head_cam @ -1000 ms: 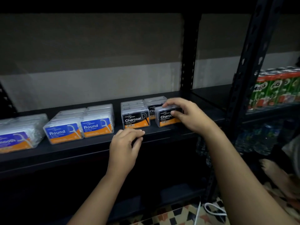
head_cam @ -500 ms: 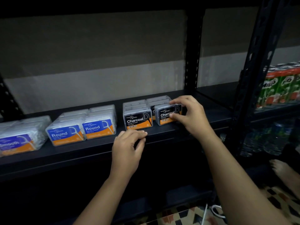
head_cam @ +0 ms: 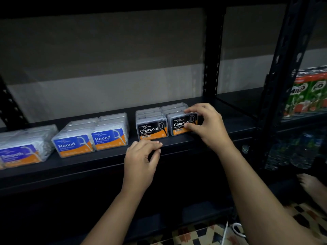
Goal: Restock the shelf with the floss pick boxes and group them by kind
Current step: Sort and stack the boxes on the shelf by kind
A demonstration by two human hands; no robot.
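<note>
Right hand (head_cam: 210, 128) pinches the front right Charcoal box (head_cam: 178, 123), thumb on its label, fingers (head_cam: 192, 109) curled over its top, centre of frame on the black shelf (head_cam: 106, 161). Left hand (head_cam: 141, 160) rests on the shelf edge, fingers loosely curled, holding nothing. Second Charcoal box (head_cam: 152, 129) sits just beside; Round boxes (head_cam: 90, 138) and Smooth boxes (head_cam: 19, 152) lie to the left.

Milo cartons (head_cam: 307, 92) on right shelf; water bottles (head_cam: 290, 152) below; patterned floor tiles (head_cam: 194, 234); white cable (head_cam: 228, 230).
</note>
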